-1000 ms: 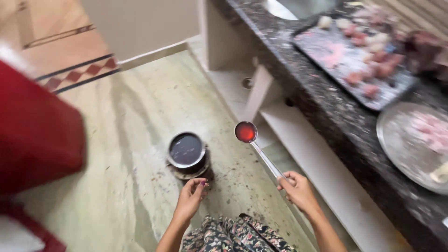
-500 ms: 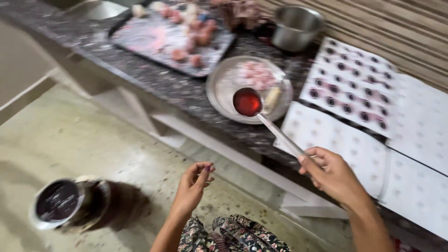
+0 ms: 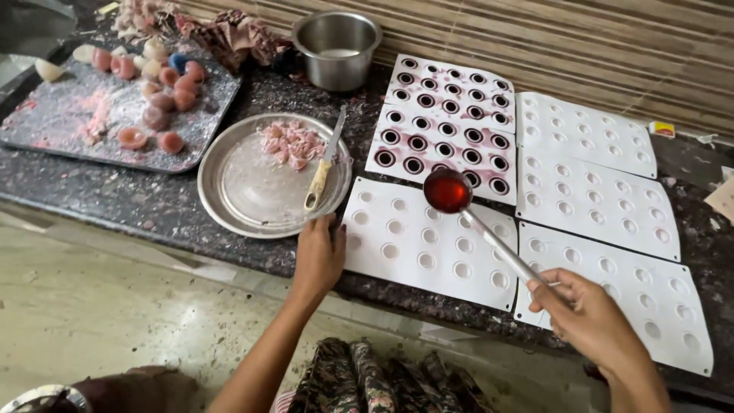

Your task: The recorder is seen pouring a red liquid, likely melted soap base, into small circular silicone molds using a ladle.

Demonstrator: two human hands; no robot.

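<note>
A ladle (image 3: 489, 229) of red liquid is gripped by its handle in the closed right hand (image 3: 592, 321), its bowl held over the moulds (image 3: 428, 245). The counter edge (image 3: 229, 264) is touched by the left hand (image 3: 319, 256), fingers loosely curled, beside a steel plate (image 3: 229, 195).

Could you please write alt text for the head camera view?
The right hand holds a ladle of red liquid over white moulds on a dark counter; the left hand rests by a steel plate.
</note>
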